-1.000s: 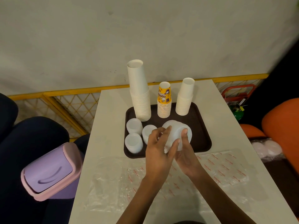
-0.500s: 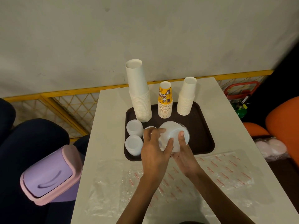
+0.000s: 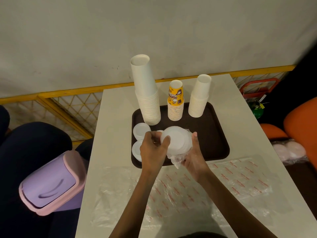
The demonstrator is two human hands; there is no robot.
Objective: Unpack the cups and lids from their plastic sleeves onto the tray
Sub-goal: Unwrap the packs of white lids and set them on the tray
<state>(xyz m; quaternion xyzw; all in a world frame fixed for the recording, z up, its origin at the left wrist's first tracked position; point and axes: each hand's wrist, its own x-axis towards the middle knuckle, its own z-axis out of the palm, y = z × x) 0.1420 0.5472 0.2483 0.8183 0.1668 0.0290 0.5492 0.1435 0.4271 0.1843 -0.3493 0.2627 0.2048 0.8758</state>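
Lower frame: flattened clear plastic sleeves [image 3: 188, 194] with red print lie on the white tabletop [image 3: 113, 127]. Centre: both hands meet over the near edge of the dark brown tray [image 3: 214, 134]. The left hand [image 3: 152, 152] grips the left rim of a stack of lids [image 3: 176, 140], thumb across its face. The right hand [image 3: 193, 157] clasps the stack's right side together with a crumpled sleeve [image 3: 176, 160] bunched beneath it. The stack is held tilted above the tray.

Left part of the tray: a near small lid stack [image 3: 136, 149] and a far small lid stack [image 3: 141, 130].

Far edge of the tray: three mouth-down stacks, namely a tall white cup stack [image 3: 147, 93], a yellow printed cup stack [image 3: 175, 102] and a shorter white cup stack [image 3: 199, 97].

Lower left: a purple bin [image 3: 51, 182] beside the tabletop.
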